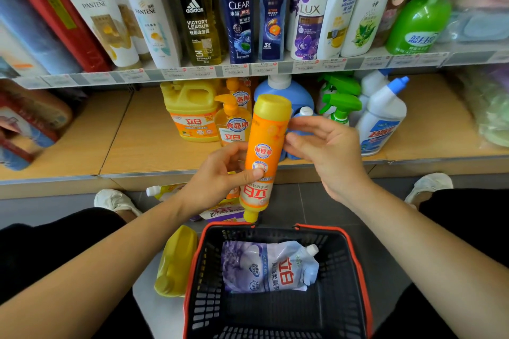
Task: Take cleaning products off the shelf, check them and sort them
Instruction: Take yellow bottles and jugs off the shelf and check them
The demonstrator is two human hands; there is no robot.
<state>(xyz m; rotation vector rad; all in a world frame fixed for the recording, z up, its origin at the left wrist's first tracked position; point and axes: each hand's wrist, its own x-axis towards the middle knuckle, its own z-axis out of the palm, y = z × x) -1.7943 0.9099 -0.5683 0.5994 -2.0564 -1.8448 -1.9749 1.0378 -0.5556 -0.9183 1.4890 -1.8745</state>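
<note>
An orange dish-soap bottle (265,151) is held upside down, its yellow cap pointing down over the basket's far rim. My left hand (217,176) grips its lower half, thumb across the label. My right hand (327,148) is beside the bottle's upper part, fingers relaxed and fingertips touching its side. Below stands a black shopping basket (355,278) with a red rim; a lilac refill pouch (268,267) lies inside it.
The lower shelf (143,143) holds a yellow jug (190,110), a pump bottle (232,118), green sprayers (341,99) and white cleaner bottles (381,115). Shampoo bottles fill the upper shelf. A yellow jug (175,261) and pouches (220,209) lie on the floor left of the basket.
</note>
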